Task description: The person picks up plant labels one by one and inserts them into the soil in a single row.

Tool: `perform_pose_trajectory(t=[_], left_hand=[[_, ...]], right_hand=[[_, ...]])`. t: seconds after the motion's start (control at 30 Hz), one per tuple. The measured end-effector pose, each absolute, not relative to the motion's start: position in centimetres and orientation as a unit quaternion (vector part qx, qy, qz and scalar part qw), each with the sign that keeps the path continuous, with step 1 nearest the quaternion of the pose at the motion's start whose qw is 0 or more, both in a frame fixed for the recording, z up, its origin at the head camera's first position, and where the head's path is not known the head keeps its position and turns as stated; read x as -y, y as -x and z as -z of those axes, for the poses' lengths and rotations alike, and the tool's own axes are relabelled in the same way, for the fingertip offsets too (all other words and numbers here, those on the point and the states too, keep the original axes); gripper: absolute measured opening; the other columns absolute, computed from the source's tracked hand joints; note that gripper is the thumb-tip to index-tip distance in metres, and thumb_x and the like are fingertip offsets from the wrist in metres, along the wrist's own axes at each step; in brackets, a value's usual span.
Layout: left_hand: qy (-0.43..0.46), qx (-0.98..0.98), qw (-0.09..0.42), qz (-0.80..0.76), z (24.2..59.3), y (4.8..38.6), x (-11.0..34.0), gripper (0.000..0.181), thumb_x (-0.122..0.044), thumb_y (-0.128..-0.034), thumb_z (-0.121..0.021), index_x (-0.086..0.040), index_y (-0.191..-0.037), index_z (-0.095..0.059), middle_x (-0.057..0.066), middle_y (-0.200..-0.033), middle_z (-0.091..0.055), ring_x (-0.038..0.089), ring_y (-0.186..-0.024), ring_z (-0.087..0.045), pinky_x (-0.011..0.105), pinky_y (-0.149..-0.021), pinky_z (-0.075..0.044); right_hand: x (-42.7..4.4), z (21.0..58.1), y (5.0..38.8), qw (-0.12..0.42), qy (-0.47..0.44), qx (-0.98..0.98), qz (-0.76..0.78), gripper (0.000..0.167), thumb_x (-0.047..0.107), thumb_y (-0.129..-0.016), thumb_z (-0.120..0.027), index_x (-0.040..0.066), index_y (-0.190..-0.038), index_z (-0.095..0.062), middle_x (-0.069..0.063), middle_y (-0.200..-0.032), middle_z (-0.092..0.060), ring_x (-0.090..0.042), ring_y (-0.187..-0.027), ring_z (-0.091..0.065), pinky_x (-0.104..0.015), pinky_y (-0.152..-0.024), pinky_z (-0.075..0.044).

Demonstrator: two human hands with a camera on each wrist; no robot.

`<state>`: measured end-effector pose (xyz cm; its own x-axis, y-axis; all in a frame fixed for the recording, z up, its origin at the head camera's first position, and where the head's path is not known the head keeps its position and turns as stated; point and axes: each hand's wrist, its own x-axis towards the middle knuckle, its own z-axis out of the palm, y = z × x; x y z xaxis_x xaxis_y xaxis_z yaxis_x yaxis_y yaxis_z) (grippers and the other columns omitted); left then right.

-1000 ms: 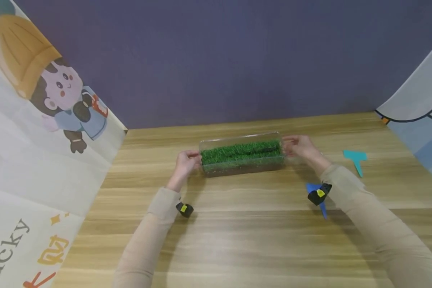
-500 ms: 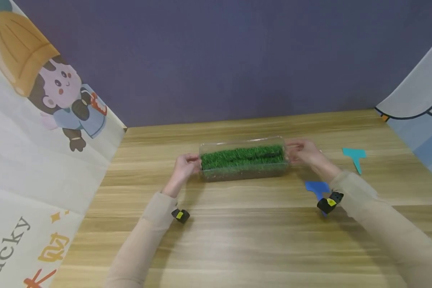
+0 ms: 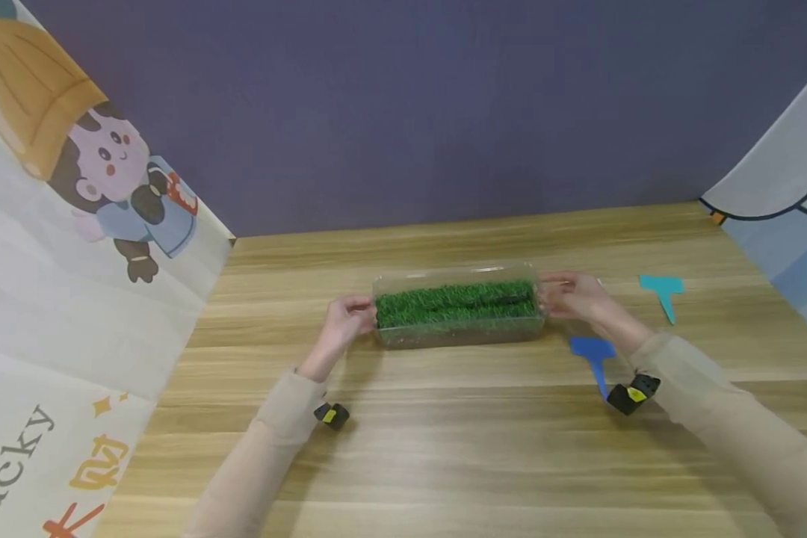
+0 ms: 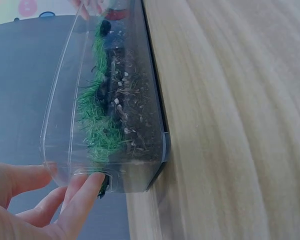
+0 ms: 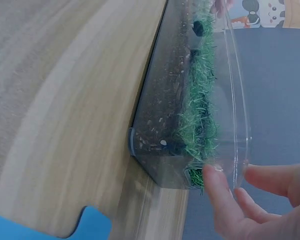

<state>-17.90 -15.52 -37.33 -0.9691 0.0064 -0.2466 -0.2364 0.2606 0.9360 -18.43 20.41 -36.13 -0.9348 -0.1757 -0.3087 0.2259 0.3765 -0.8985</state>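
A long clear plastic box (image 3: 467, 335) sits in the middle of the table between both hands. Two strips of green artificial grass (image 3: 444, 295) lie in it, above dark soil with pale bits (image 4: 132, 107). My left hand (image 3: 343, 321) pinches the box's left end, thumb at the rim and fingers at a cut-out in the end wall. At the opposite end, my right hand (image 3: 578, 299) grips in the same way, with a fingertip beside the right cut-out (image 5: 196, 176). Whether the base touches the table everywhere is hard to tell.
Right of the box lie a blue T-shaped plant label (image 3: 593, 353) and a teal one (image 3: 662, 288) on the wooden table (image 3: 444, 441). A dark blue panel (image 3: 444, 112) stands behind, with printed sheets (image 3: 33, 261) at the sides.
Both hands have drawn the box slightly toward the person, so it sits lower in the head view. The right forearm has moved outward, uncovering more of the blue label.
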Motion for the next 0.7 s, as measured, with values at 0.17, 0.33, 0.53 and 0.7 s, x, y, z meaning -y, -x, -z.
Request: perform_pose_trajectory(t=[0.17, 0.33, 0.53, 0.7], left_hand=[[0.068, -0.791, 0.101, -0.600, 37.3, 17.4, 15.5, 0.037, 0.003, -0.0834, -0.052, 0.009, -0.119, -0.046, 0.024, -0.115, -0.052, 0.032, -0.093, -0.056, 0.032, -0.083, -0.052], [0.074, -0.791, 0.103, -0.598, 37.3, 17.0, 15.4, 0.036, 0.004, -0.0827, -0.052, 0.009, -0.118, -0.047, 0.023, -0.110, -0.053, 0.028, -0.090, -0.057, 0.030, -0.082, -0.052], [0.078, -0.789, 0.107, -0.600, 37.4, 16.4, 15.4, 0.035, 0.004, -0.0828, -0.052, 0.008, -0.117, -0.047, 0.023, -0.109, -0.053, 0.027, -0.090, -0.057, 0.031, -0.083, -0.052], [0.080, -0.790, 0.106, -0.598, 37.5, 15.9, 15.3, 0.035, 0.004, -0.0824, -0.053, 0.009, -0.117, -0.048, 0.023, -0.108, -0.053, 0.028, -0.089, -0.057, 0.033, -0.082, -0.052]], right_hand=[[-20.7, 36.2, 17.9, 0.185, -0.014, -0.801, 0.570, 0.050, 0.001, -0.088, -0.045, -0.010, -0.133, -0.024, -0.034, -0.122, -0.039, -0.004, -0.077, -0.058, -0.034, -0.085, -0.050], [-20.9, 36.3, 17.3, 0.190, -0.014, -0.801, 0.567, 0.051, 0.006, -0.090, -0.047, -0.009, -0.133, -0.024, -0.033, -0.122, -0.039, -0.006, -0.079, -0.059, -0.034, -0.083, -0.051], [-21.2, 36.5, 16.8, 0.193, -0.010, -0.803, 0.563, 0.052, 0.007, -0.090, -0.048, -0.008, -0.134, -0.024, -0.032, -0.122, -0.040, -0.004, -0.079, -0.059, -0.031, -0.082, -0.052], [-21.3, 36.4, 16.1, 0.194, -0.005, -0.796, 0.573, 0.054, 0.007, -0.090, -0.049, -0.009, -0.134, -0.022, -0.034, -0.123, -0.038, -0.003, -0.078, -0.059, -0.030, -0.081, -0.053]])
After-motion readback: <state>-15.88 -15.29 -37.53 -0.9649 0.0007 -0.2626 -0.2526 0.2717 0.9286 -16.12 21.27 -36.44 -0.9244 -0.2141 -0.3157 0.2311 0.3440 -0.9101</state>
